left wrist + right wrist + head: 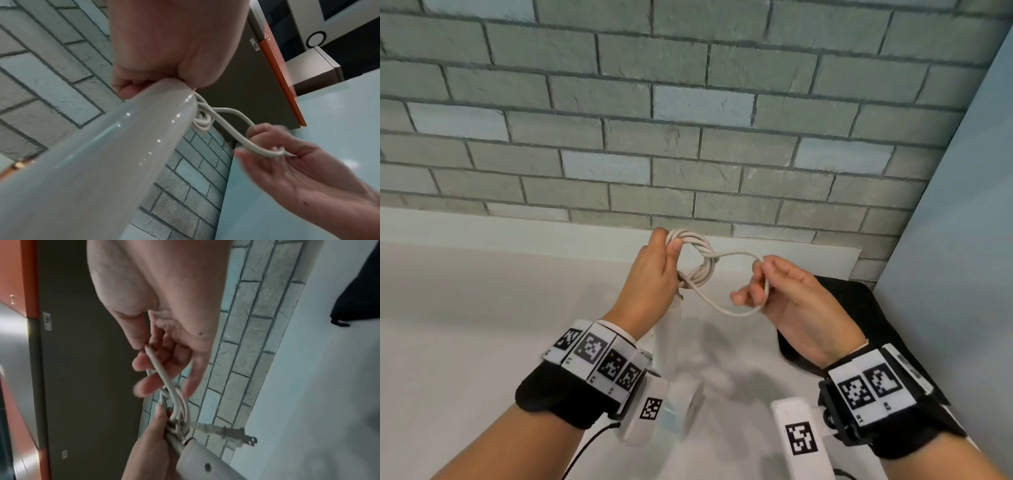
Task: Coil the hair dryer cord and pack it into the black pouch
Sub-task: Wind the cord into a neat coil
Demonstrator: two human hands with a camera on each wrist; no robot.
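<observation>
The left hand point(650, 274) clenched the bundled coils of the cord point(693, 255) together with the top of the hair dryer point(98, 154) handle, thumb pressed over the strands; the right hand point(787, 294) pinched a single free loop point(726, 308) drawn out toward 3 o'clock from the bundle. Both were held up in front of the brick wall point(688, 102), above the white counter point(482, 308).

By my judgement the coiling was nearly finished: most of the cord sat in tight turns, with only that last loop to be tucked or wound. Packing had not begun; the black pouch point(859, 301) lay flat on the counter at about 4 o'clock from the hands, partly hidden behind the right wrist.

The right wrist view showed the plug point(232, 433) jutting free from the bundle, unseen from the head. The left wrist view showed the glossy dryer handle up close, barely visible from the head
</observation>
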